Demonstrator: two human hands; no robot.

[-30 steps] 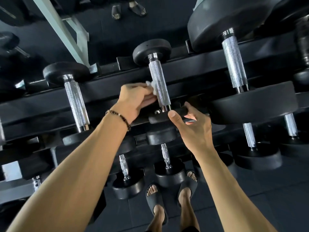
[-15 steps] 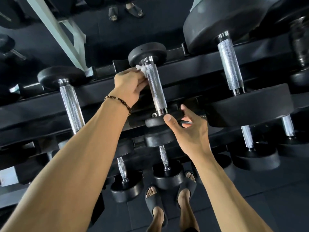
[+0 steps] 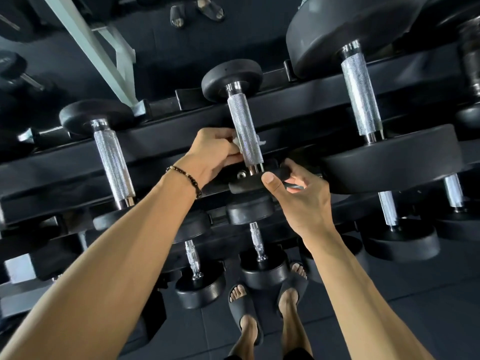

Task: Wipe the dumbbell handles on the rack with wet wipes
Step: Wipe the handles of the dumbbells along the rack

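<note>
no readable text, labels or numbers, dumbbells (image 3: 245, 131) unmarked

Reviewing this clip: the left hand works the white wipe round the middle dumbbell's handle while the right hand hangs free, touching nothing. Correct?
Not quite. In the head view the right hand is not free: its thumb and fingers grip the near end plate of that dumbbell. The rest stands: the left hand holds the white wipe against the handle.

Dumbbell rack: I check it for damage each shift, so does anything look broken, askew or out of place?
Nothing stands out. The left hand holds a white wet wipe round the middle dumbbell's handle, and the right hand grips its near head. The neighbouring dumbbells sit straight on the rack.
</note>
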